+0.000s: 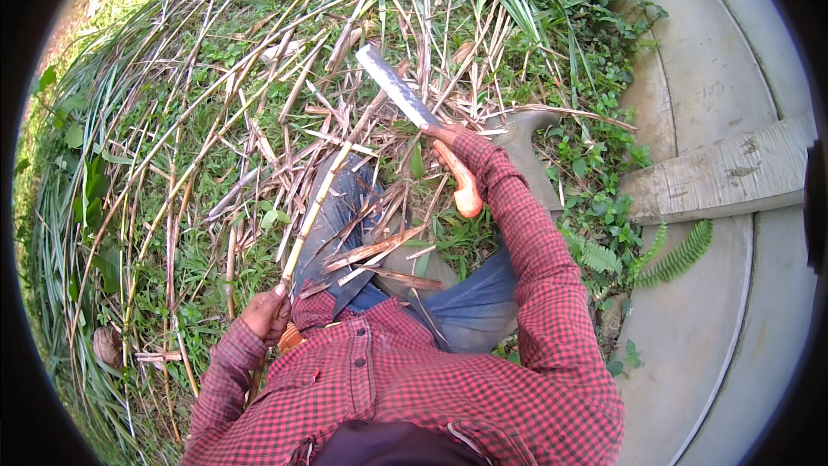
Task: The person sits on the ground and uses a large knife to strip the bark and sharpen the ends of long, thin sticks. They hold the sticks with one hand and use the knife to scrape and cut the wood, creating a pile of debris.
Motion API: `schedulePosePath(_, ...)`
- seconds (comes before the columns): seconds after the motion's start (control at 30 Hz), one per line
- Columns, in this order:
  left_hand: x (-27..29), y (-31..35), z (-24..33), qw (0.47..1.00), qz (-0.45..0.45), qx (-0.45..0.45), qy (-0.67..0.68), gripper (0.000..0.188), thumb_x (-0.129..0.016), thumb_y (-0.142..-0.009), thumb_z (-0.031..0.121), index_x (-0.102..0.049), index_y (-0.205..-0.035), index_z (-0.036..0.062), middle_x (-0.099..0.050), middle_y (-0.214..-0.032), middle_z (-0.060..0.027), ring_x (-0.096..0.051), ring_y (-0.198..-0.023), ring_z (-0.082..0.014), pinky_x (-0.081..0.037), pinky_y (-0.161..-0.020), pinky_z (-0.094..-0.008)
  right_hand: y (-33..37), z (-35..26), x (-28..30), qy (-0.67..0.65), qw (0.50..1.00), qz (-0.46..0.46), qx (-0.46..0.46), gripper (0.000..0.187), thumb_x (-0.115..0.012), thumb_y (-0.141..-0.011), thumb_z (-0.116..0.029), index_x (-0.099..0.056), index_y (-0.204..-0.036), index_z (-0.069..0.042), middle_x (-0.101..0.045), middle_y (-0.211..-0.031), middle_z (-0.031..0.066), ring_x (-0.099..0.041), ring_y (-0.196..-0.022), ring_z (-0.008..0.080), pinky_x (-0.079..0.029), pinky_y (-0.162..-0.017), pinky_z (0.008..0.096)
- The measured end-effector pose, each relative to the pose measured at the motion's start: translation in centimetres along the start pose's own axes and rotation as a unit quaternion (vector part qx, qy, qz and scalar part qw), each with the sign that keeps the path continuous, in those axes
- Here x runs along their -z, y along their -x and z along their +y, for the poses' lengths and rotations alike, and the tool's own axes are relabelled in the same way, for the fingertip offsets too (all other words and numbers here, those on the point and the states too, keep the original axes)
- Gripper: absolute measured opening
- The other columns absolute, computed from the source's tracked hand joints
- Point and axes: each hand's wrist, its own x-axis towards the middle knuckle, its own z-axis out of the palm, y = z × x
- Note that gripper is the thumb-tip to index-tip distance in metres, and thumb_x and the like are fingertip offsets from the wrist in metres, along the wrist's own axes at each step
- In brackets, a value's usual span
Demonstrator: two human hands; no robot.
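My left hand (266, 314), beside my left hip, is closed around the lower end of a pale cane-like stalk (312, 217). The stalk slants up and away over my left thigh. Out ahead, my right hand (449, 135) grips a machete by its orange handle (467, 193). Its straight grey blade (395, 86) points up and to the left, over the litter beyond the stalk's upper part. Whether the blade touches anything there, I cannot tell. Split pieces of dry husk (371, 252) lie across my legs.
Chips and peeled strips (332, 121) litter the grass between my legs. Long stalks with green leaves (164, 168) lie along the left. To the right are a grey concrete surface (690, 311), a thick pale beam (724, 171) and a fern (679, 256). A rubber boot (528, 155) stands ahead.
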Motion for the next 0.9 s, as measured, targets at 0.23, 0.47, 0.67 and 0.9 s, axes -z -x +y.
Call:
schedulePosePath(0.23, 0.2, -0.2, -0.5, 0.999, 0.025, -0.018, -0.006, 0.045, -0.036, -0.088, 0.046, -0.036, -0.060, 0.0107, -0.023, -0.042, 0.0042, -0.016, -0.029, -0.0061, -0.010, -0.029, -0.0227, 0.5, -0.6, -2.6, 0.031, 0.999, 0.006, 0.034, 0.060, -0.058, -0.072, -0.052, -0.053, -0.103, -0.001, -0.053, -0.067, 0.0030, -0.053, -0.056, 0.0128, -0.046, -0.052, 0.0251)
schedulePosePath(0.47, 0.6, -0.7, -1.4, 0.997, 0.057, -0.020, -0.038, 0.045, -0.036, -0.088, 0.046, -0.036, -0.059, 0.0107, -0.024, -0.040, 0.0040, -0.018, -0.028, -0.0071, -0.011, -0.027, -0.0229, 0.2, 2.1, -4.9, 0.192, 0.977, 0.013, 0.092, 0.070, -0.058, -0.068, -0.059, -0.054, -0.102, 0.002, -0.056, -0.068, 0.0073, -0.057, -0.061, 0.0166, -0.049, -0.055, 0.0270)
schedulePosePath(0.67, 1.5, -1.8, -2.3, 0.995, 0.068, -0.077, -0.016, 0.045, -0.039, -0.088, 0.042, -0.036, -0.057, 0.0113, -0.025, -0.041, 0.0052, -0.018, -0.029, -0.0054, -0.011, -0.028, -0.0223, 3.0, 1.2, -6.4, 0.074, 0.996, -0.027, 0.047, 0.062, -0.058, -0.073, -0.052, -0.053, -0.106, 0.001, -0.054, -0.066, 0.0047, -0.053, -0.053, 0.0128, -0.047, -0.049, 0.0255)
schedulePosePath(0.9, 1.3, -1.0, -1.5, 0.997, -0.052, 0.021, 0.051, 0.043, -0.032, -0.090, 0.045, -0.037, -0.064, 0.0110, -0.024, -0.041, 0.0035, -0.017, -0.028, -0.0064, -0.011, -0.026, -0.0220, 3.6, 1.6, -6.4, 0.085, 0.994, 0.044, 0.053, 0.061, -0.057, -0.073, -0.054, -0.055, -0.100, 0.001, -0.055, -0.066, 0.0044, -0.054, -0.058, 0.0137, -0.047, -0.055, 0.0283)
